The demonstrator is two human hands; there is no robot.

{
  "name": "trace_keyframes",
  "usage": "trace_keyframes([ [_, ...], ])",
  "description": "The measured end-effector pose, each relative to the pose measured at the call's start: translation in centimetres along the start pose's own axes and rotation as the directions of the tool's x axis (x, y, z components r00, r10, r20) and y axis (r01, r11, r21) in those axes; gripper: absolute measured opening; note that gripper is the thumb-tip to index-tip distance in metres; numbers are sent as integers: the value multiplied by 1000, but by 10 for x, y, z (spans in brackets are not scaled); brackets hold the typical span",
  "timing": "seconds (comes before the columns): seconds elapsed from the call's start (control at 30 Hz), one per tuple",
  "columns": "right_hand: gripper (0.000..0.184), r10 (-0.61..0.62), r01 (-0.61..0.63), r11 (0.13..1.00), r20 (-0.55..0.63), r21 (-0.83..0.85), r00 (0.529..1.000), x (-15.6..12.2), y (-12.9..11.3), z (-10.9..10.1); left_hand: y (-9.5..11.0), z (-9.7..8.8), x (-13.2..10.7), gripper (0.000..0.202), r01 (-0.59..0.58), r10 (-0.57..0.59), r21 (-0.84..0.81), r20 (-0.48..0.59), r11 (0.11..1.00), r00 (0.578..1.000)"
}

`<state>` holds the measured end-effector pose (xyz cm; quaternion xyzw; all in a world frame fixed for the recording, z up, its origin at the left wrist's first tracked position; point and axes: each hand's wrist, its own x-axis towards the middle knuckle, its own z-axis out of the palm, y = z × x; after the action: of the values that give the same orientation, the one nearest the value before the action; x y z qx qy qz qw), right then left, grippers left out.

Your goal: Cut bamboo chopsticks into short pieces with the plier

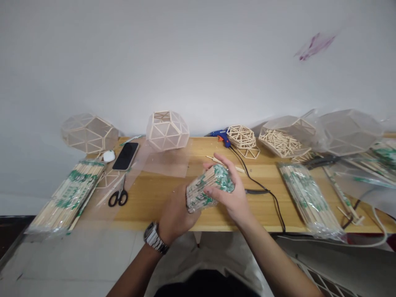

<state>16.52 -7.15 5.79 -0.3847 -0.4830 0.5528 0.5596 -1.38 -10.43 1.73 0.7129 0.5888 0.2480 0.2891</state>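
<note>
Chopstick pack (208, 187) gripped between both hands, above table (148, 202).

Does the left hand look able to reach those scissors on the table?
Probably yes, once freed: the scissors lie uncovered with nothing between, but the left hand grips the stick bundle together with the right hand.

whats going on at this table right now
A person holds a plastic-wrapped bundle of wooden sticks in both hands, left hand underneath, right hand over its end, above a wooden table. On it lie more stick packs, scissors, a phone, a blue glue gun and stick-framed domes.
</note>
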Motion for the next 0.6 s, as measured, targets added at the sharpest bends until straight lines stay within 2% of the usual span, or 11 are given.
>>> trace_keyframes([
  [0.13,39,37,-20,986,-101,163,994,3,8,1,12,0,-12,51,40,-41,138,4,990,999],
  [0.2,30,55,-9,968,-180,249,982,4,10,0,14,-1,-17,54,37,-39,125,15,991,999],
  [0.3,29,105,9,935,-301,354,948,9,4,-9,7,-7,-25,76,-1,2,-47,27,999,1000],
  [0.37,29,113,49,919,-381,391,918,14,-3,-20,-3,-12,-28,80,38,-40,-237,-6,971,999],
  [0.43,27,94,106,908,-445,406,891,18,-10,-31,-13,-16,-30,66,151,-180,-437,-25,887,983],
  [0.5,23,89,140,894,-477,425,874,21,-13,-40,-18,-16,-31,57,288,-303,-593,77,752,950],
  [0.6,19,111,141,875,-478,462,872,22,-10,-46,-15,-9,-30,57,391,-282,-700,273,598,920],
])
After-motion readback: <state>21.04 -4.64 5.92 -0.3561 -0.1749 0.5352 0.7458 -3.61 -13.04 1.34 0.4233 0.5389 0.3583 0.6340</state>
